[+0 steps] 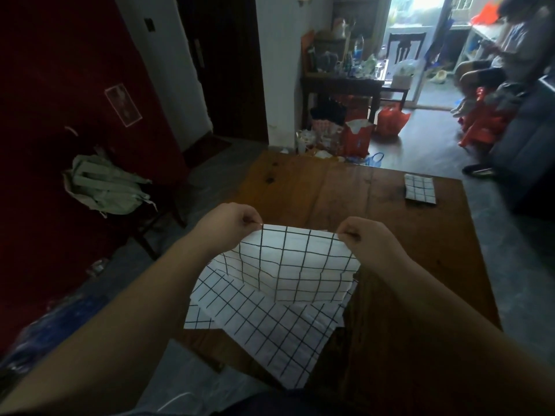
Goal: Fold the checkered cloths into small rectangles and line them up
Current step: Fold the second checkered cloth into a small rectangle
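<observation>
**One cloth lifted by its corners, fold under way**

The held cloth [288, 265] hangs spread between both hands, above the near part of the surface [330, 190]. The left hand [231, 220] pinches its upper left corner and the right hand [363, 235] pinches its upper right corner, with the top edge drawn fairly taut between them. A second edge shows just behind the top edge, so the cloth may already be doubled, though I cannot tell for sure.

Beneath it, the loose cloths [270, 325] lie unfolded and overlapping, draping over the near edge. One folded cloth [419, 189] sits well apart at the far right corner.

By my reading, this is the second cloth in the fold. The next move calls for laying it flat, matching corners, halving it to a small rectangle, then setting it beside the folded one.
</observation>
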A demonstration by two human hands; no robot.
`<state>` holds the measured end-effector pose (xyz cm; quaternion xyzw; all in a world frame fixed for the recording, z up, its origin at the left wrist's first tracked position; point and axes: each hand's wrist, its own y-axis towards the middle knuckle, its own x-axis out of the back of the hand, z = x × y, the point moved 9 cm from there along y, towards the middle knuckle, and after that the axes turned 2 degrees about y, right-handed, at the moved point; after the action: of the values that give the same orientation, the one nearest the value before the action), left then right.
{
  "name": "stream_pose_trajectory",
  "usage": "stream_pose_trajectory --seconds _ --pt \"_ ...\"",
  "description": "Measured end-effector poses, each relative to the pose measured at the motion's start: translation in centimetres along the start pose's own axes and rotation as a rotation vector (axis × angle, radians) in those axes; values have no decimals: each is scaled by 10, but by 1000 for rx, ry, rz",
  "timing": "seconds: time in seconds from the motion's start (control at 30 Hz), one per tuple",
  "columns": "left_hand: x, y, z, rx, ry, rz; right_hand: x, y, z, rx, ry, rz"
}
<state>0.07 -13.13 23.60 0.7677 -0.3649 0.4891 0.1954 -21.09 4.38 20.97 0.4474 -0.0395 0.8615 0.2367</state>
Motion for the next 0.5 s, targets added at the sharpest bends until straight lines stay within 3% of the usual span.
stream_pose_trajectory --seconds 0.5 --pt "-7 -9 40 127 30 -106 14 -3 -27 34 -160 -35"
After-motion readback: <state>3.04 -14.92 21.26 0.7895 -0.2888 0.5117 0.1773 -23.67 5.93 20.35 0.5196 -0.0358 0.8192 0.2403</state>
